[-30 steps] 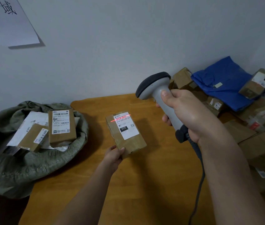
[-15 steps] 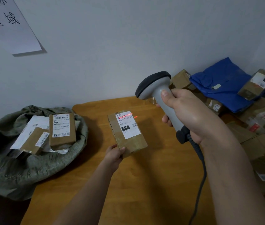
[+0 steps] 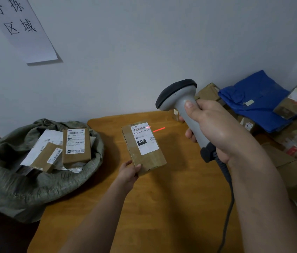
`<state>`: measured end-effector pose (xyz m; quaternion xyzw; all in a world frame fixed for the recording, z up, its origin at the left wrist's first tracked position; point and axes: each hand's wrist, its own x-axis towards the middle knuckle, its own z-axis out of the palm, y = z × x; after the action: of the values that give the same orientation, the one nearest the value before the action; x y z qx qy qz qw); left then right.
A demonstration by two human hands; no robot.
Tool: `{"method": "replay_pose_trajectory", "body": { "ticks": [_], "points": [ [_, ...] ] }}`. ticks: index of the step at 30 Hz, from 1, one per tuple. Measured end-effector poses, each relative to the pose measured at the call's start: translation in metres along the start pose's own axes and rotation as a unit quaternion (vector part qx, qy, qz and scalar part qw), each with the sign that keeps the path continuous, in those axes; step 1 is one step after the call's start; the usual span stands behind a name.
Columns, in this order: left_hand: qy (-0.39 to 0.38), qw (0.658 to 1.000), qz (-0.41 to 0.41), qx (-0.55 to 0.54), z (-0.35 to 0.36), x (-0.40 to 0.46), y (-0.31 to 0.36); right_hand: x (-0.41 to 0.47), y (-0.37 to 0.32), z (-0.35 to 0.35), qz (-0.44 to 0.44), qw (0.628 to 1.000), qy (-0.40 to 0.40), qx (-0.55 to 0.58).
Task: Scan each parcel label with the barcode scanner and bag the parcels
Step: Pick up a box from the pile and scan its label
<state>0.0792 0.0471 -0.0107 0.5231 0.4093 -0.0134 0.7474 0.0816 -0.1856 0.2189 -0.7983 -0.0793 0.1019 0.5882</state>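
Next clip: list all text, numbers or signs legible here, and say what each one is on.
"分拣区域": paper sign on the wall.
"010-010-L30-551" and "010": label of the held parcel, gripped by the left hand.
"502-602-12-415", roughly: label of the boxed parcel in the green sack.
Fine print, QR codes and the labels in the parcel pile are too small to read.

A brown cardboard parcel point(image 3: 144, 147) with a matt white paper label point(image 3: 144, 138), a smooth grey plastic barcode scanner point(image 3: 186, 110), a coarse green woven sack point(image 3: 34, 183) and a satin-finished orange-brown wooden worktop point(image 3: 171, 207).

Wooden table point(image 3: 171, 207) (sack point(image 3: 34, 189) at left)
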Motion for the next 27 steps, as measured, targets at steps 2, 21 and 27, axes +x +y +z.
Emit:
{"method": "replay_pose_trajectory", "body": {
  "ticks": [2,21,27],
  "points": [
    [0.002,1.0,0.001,-0.005,-0.005,0.0,0.004,0.001,-0.003,0.006,-0.001,1.0,-0.002,0.004],
    [-0.051,0.993,0.1,0.04,-0.163,0.069,0.13,0.067,-0.027,0.194,0.058,0.98,0.065,0.179],
    [0.056,0.961,0.232,0.142,-0.297,0.107,0.213,0.129,0.03,0.334,0.217,0.923,0.147,0.281]
  ]
}}
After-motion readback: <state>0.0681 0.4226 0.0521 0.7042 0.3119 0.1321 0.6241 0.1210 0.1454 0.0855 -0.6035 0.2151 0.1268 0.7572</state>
